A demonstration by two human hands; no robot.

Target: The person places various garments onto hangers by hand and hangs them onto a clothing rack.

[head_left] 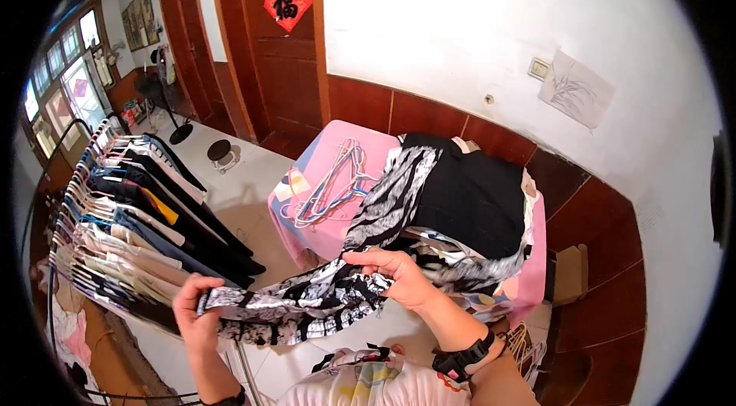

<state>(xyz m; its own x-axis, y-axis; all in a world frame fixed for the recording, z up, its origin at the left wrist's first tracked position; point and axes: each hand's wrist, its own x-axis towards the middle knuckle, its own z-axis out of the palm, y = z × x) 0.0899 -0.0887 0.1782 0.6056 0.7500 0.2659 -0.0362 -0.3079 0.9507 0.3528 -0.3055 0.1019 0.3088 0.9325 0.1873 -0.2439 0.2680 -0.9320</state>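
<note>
A black-and-white patterned garment [295, 306] stretches between my two hands. My left hand [198, 308] has its fingers closed on one end, at the lower left. Farther right, my right hand [397, 277] pinches the bunched cloth. The rest of the garment trails up onto a table with a pink cover [364, 134], where it lies against a pile of folded clothes with a black garment [469, 195] on top. Its exact kind is hard to make out. Several loose hangers [331, 184] lie on the table left of the pile.
On my left stands a rack of hanging clothes [153, 210]. A small round stool [221, 151] and a black standing fan [176, 130] are beyond it. More hangers [525, 348] are low at the right, near a cardboard box [570, 276] by the wall.
</note>
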